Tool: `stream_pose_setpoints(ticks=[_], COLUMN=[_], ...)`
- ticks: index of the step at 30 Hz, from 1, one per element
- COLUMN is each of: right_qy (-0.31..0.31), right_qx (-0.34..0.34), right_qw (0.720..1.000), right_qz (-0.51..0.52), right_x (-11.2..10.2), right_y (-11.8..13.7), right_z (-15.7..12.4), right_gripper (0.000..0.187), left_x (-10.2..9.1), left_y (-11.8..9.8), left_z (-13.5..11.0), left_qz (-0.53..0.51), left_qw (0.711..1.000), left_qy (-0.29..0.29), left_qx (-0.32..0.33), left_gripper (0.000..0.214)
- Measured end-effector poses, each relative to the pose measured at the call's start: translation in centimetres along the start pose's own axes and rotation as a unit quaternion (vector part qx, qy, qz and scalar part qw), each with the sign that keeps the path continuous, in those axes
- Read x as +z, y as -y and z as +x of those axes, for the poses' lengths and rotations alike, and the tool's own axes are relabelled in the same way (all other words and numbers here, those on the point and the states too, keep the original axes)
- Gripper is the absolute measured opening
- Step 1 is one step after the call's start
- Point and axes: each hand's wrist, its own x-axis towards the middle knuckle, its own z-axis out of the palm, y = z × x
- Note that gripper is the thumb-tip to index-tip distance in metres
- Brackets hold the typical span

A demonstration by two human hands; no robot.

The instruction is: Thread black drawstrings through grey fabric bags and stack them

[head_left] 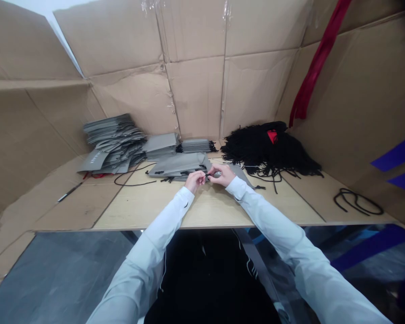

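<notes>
My left hand point(195, 180) and my right hand point(222, 174) meet near the middle of the table, fingers pinched close together. Between them runs a short bit of black cord point(207, 175), gripped from both sides. Just beyond lies a small pile of grey fabric pouches point(180, 164), with black cord ends poking out along its near edge. Part of another grey pouch point(239, 172) shows behind and to the right of my right hand. Exactly how the cord is looped is hidden by my fingers.
A tall stack of grey pouches point(116, 137) stands back left, with lower stacks point(161, 143) beside it. Black cords point(266, 146) are heaped back right. A loose cord point(357, 201) lies far right, a pen point(69, 192) left. Cardboard walls point(195, 90) enclose the table.
</notes>
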Motion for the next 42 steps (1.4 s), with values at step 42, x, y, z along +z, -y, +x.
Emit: stream_pose_setpoints(ticks=[42], right_qy=[0.004], right_qx=[-0.033], right_qw=[0.998], right_qz=[-0.047], right_x=[1.6], right_y=[-2.2], right_z=[0.0], right_gripper=[0.018], left_x=[-0.8], left_y=[0.4], left_z=[0.1], left_qz=[0.141], left_qw=[0.980], left_qy=[-0.115], left_qx=[0.086], left_gripper=[0.033])
